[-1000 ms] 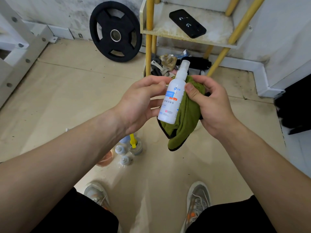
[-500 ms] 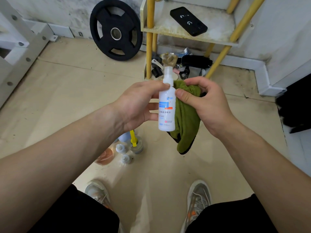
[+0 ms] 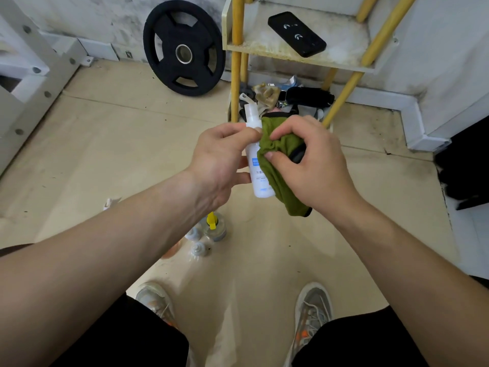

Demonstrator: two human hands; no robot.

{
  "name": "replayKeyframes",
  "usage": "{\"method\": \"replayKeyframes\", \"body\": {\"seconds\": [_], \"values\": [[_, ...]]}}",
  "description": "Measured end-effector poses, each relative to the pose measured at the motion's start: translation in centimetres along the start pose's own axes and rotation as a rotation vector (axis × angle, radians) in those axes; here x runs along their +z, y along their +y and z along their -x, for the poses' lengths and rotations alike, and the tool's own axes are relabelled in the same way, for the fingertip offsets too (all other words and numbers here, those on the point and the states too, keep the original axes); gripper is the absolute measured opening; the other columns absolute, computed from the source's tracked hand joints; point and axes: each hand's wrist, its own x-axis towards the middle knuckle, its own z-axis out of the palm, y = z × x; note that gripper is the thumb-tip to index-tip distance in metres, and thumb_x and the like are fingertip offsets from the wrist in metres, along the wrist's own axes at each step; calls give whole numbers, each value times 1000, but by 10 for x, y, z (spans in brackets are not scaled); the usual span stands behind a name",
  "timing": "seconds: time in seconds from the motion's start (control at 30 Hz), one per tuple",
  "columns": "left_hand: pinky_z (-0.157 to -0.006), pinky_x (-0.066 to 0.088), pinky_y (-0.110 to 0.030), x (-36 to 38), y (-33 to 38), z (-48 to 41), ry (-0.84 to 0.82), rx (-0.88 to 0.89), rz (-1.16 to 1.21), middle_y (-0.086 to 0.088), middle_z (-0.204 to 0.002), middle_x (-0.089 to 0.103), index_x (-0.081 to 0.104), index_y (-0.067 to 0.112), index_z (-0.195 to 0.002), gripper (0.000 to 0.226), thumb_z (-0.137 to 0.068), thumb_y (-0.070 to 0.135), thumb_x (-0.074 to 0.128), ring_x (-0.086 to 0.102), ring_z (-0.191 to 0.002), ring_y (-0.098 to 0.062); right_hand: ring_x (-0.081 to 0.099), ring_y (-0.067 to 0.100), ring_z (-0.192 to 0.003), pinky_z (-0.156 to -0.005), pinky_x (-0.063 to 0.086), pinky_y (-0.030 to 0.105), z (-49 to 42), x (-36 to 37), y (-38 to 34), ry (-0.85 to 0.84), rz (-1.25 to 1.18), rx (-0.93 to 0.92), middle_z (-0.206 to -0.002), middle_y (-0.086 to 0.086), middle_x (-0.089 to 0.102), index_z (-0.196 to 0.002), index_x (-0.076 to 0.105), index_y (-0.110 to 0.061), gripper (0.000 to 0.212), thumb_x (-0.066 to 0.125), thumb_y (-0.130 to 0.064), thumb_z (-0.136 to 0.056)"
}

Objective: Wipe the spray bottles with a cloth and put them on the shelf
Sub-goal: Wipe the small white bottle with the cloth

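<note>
Firmness matters: my left hand [image 3: 219, 160] pinches the spray bottle [image 3: 258, 181] in front of the shelf [image 3: 338, 41], so my right hand [image 3: 315, 168], pinching the cloth [image 3: 280, 144], can rub hard.

shelf [image 3: 344, 45] room beside phone [image 3: 296, 34], clutter [image 3: 288, 98] apparently filling below

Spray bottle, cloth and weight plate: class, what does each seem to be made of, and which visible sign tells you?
The spray bottle looks like smooth white plastic, slightly glossy, with a printed label. The cloth is soft olive fabric, perhaps microfibre: matte, bunching into folds. The weight plate looks matte black, probably rubber-coated, with a shiny metal hub ring.
</note>
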Motion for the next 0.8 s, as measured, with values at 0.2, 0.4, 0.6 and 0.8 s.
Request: {"method": "replayKeyframes", "body": {"seconds": [0.2,0.4,0.6,0.8], "values": [[-65,60,-51,-9,19,-1,77,94,-14,-7,-81,69,66,11,-87,6,-92,12,69,67,-71,-31,56,20,-87,-75,47,35,19,15,-4,-70,123,-6,-93,-5,53,-90,66,-22,18,80,-17,-80],[-82,60,-55,-18,29,7,105,97,-34,-6,-94,68,63,14,-103,12,-92,17,69,69,-78,-30,56,15,-84,-67,39,25,33,15,-1,-85,94,166,-86,-9,60,-88,68,-29,15,79,-21,-83],[-97,53,-54,-33,31,33,113,84,-139,-5,-94,68,66,18,-97,7,-91,21,68,67,-81,-29,59,12,-94,-71,41,23,42,5,-8,-56,-84,324,-92,-17,63,-87,67,-34,16,80,-25,-84],[-77,61,-37,-54,24,71,127,-18,-319,-8,-95,77,67,13,-103,22,-86,24,74,75,-70,-24,70,23,-99,-94,57,44,56,6,-21,-134,-455,485,-98,1,73,-89,73,-26,16,83,-16,-82]]}}
